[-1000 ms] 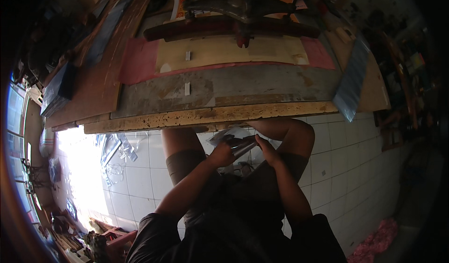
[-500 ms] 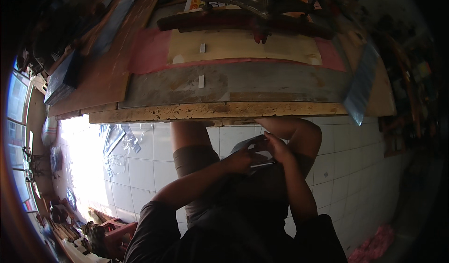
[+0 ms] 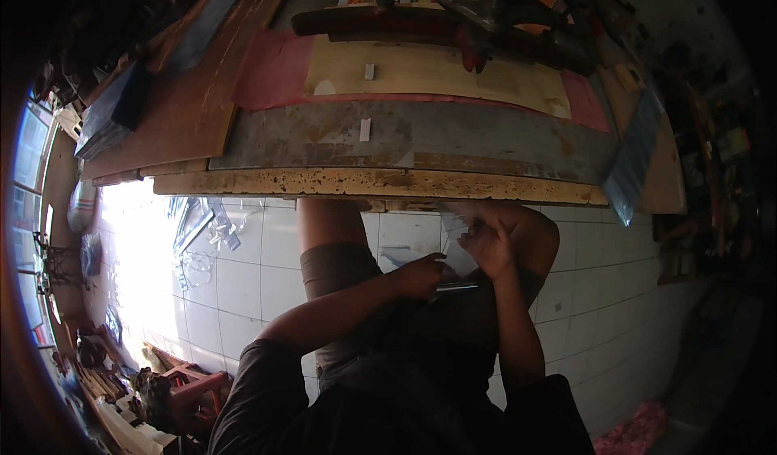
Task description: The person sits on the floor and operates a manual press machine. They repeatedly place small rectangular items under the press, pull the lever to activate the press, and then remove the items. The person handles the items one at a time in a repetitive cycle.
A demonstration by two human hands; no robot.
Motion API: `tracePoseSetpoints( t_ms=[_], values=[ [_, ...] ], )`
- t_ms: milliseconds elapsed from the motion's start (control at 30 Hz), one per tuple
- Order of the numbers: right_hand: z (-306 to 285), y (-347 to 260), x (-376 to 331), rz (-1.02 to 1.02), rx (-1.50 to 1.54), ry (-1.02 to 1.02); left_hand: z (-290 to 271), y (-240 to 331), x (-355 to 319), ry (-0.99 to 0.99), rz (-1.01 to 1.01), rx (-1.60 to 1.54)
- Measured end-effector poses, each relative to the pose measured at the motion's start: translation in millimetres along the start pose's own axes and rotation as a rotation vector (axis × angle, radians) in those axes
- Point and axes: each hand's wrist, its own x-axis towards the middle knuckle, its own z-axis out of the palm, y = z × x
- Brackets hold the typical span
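- We hold a small clear plastic sheet [image 3: 455, 240] between both hands, below the front edge of the tabletop [image 3: 380, 184] and above our lap; it sits over the white tiled floor [image 3: 243, 277], not on the tabletop.
- Our left hand [image 3: 421, 277] is curled nearly closed at the sheet's lower edge, where a thin dark strip [image 3: 457, 287] runs roughly level from left to right; whether the fingers pinch the strip or only the sheet beside it, we cannot tell in this dim light.
- Our right hand [image 3: 488, 246] is partly closed with its fingers bent onto the sheet's right side; it appears to grip the sheet, though the fingertips are too dark to read exactly.
- The relation that matters: the sheet lies between the two hands, up and to the right of the left hand and just left of the right hand; both touch it, and neither is clearly the nearer.
- The sheet's long side seems to run upward toward the tabletop edge, tilted a little; its top corner reaches close under that edge.
- On the tabletop, well apart from the hands, lie a pale board [image 3: 437, 70] and two small white tabs [image 3: 365, 129].
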Motion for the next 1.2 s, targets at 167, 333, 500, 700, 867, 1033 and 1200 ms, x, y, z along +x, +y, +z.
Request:
tracePoseSetpoints(
  t_ms=[167,333,500,700,867,1033,1200],
  values=[
    [18.5,-2.4,-5.6,0.085,-0.077,0.122,-0.7,2.6,-0.4,-0.066,-0.069,0.033],
    [12.5,-1.4,-1.6,0.001,-0.169,0.141,1.1,1.3,0.6,-0.078,-0.130,-0.107],
    [24.9,0.1,-0.5,-0.135,-0.231,0.223,-4.4,6.8,-5.4,-0.013,-0.180,-0.194],
    [-3.3,-7.9,4.1,-0.221,-0.013,0.094,-30.0,20.6,-5.7,0.038,-0.134,-0.395],
    [6.9,-13.1,-2.9,-0.305,0.008,0.054,-27.3,18.7,-7.3,0.117,-0.017,-0.448],
    [35.6,-14.7,-17.1,-0.366,-0.049,0.181,-39.2,26.5,-8.5,0.168,-0.031,-0.589],
    [70.0,-18.5,-32.0,-0.464,-0.134,0.129,-52.5,42.0,-8.5,0.388,-0.040,-0.683]
  ],
)
